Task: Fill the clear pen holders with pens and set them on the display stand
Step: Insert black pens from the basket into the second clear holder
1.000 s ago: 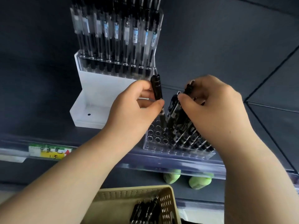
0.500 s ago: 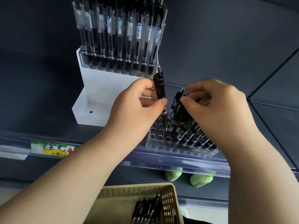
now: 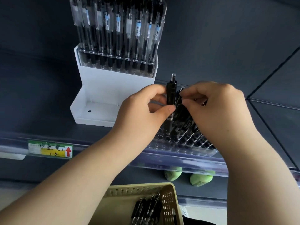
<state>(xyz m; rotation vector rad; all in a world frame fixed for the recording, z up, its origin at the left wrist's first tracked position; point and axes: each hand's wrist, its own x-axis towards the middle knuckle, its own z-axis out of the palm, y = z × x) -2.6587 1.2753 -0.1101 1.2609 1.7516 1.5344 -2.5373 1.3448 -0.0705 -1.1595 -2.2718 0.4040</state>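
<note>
At the front edge of the shelf, in the head view, a clear pen holder (image 3: 178, 150) sits at about 4 o'clock from the frame's middle, its right side full and its left holes bare. The left hand (image 3: 146, 114) pinches one black pen (image 3: 171, 95) between thumb and fingers, upright, its tip over an open hole. The right hand (image 3: 215, 111) has its fingers curled on the tops of the standing pens (image 3: 186, 127), which lean left.

The white display stand (image 3: 103, 95) at 11 o'clock carries one filled holder (image 3: 116, 62) on its upper step; the lower step is free. A basket (image 3: 142, 192) of spare pens is at 6 o'clock.

Risks, as I judge them: the leaning pens could crowd the hole and deflect the tip, and a hard push could slide the holder off the shelf edge.
</note>
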